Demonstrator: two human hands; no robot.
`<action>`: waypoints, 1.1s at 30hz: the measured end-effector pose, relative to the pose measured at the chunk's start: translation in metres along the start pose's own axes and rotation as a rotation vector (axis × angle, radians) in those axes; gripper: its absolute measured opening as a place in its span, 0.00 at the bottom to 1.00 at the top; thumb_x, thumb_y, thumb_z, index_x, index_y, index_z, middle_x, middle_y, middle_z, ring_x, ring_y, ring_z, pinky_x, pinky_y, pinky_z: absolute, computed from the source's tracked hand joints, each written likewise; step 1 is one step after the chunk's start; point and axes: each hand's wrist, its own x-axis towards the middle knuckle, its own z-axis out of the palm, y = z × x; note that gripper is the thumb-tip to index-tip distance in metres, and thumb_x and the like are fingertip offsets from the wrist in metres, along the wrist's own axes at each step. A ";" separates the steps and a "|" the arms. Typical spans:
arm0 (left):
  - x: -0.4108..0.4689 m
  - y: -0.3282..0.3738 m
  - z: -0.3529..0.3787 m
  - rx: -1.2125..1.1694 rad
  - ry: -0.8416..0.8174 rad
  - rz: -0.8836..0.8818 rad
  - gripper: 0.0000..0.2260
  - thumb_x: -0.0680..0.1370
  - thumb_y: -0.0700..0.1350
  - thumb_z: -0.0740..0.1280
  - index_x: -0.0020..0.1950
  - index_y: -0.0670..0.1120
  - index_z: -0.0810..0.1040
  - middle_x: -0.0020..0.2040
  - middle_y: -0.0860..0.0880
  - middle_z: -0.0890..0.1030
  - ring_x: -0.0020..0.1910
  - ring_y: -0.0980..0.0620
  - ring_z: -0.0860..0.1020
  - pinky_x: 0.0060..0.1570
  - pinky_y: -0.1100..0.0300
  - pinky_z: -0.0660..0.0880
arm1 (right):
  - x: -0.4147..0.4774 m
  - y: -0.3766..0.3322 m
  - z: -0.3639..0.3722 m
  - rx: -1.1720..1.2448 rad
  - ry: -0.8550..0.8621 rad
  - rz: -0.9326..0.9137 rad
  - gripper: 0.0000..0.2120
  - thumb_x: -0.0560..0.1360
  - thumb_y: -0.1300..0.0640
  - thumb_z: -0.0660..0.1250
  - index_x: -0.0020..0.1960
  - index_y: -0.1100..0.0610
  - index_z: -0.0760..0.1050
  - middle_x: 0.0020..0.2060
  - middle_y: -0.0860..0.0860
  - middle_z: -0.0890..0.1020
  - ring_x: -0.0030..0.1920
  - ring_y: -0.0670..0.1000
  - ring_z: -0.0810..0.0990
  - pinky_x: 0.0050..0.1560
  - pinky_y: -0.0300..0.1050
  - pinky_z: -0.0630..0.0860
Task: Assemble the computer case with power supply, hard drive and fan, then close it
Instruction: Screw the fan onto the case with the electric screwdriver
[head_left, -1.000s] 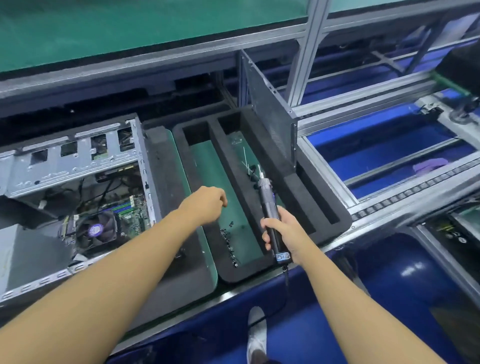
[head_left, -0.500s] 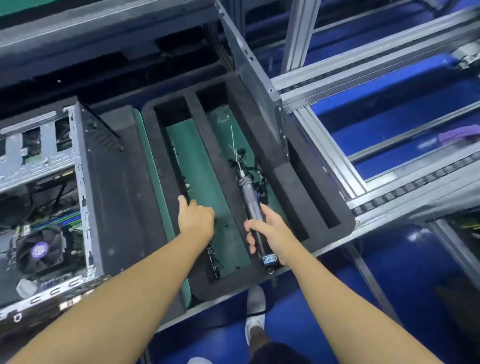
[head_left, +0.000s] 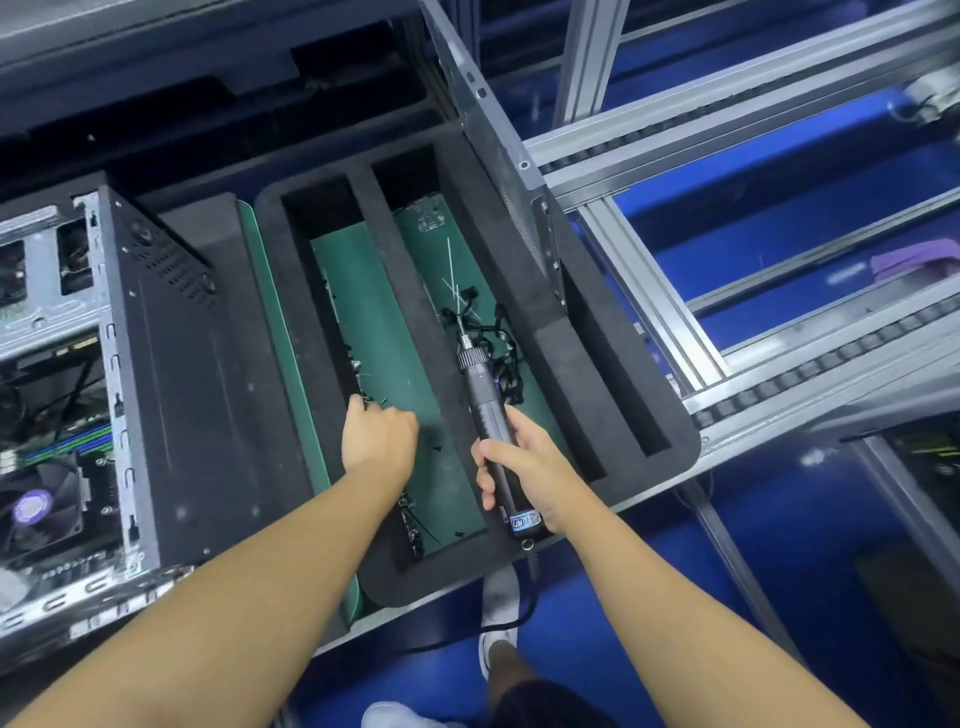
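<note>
The open computer case lies at the left, its CPU fan and motherboard showing inside. A black foam tray with green-floored compartments sits beside it. My left hand reaches down into the tray's left compartment, fingertips at small black screws by the foam wall; what the fingers hold is hidden. More screws lie nearer me. My right hand grips a black electric screwdriver over the right compartment, its tip pointing away from me.
A grey case side panel stands on edge in the tray's right slot. White cable ties and black wires lie under the screwdriver tip. Aluminium conveyor rails run to the right over a blue floor.
My view has tilted down and shifted right. My left hand has dropped from above the tray into its left compartment, down to the screws. The right hand keeps hold of the screwdriver.
</note>
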 end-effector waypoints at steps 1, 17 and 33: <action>0.000 0.000 0.000 0.001 0.008 0.000 0.09 0.69 0.39 0.67 0.37 0.52 0.71 0.38 0.53 0.80 0.45 0.49 0.76 0.60 0.52 0.64 | 0.000 0.000 0.000 0.002 -0.001 -0.004 0.16 0.73 0.58 0.69 0.60 0.51 0.77 0.40 0.60 0.73 0.32 0.55 0.73 0.33 0.50 0.77; -0.023 -0.064 -0.047 -3.026 0.045 -0.102 0.10 0.78 0.42 0.68 0.58 0.41 0.77 0.55 0.46 0.84 0.57 0.49 0.82 0.62 0.53 0.76 | -0.003 -0.027 0.032 -0.167 -0.142 0.006 0.15 0.76 0.58 0.72 0.60 0.45 0.78 0.40 0.56 0.76 0.33 0.54 0.75 0.33 0.49 0.77; -0.045 -0.075 -0.041 -2.977 -0.013 -0.071 0.14 0.73 0.46 0.69 0.57 0.43 0.81 0.55 0.47 0.85 0.52 0.51 0.84 0.46 0.57 0.81 | -0.015 -0.046 0.057 -0.586 -0.170 0.016 0.19 0.75 0.55 0.69 0.63 0.39 0.74 0.33 0.53 0.79 0.31 0.52 0.76 0.34 0.48 0.78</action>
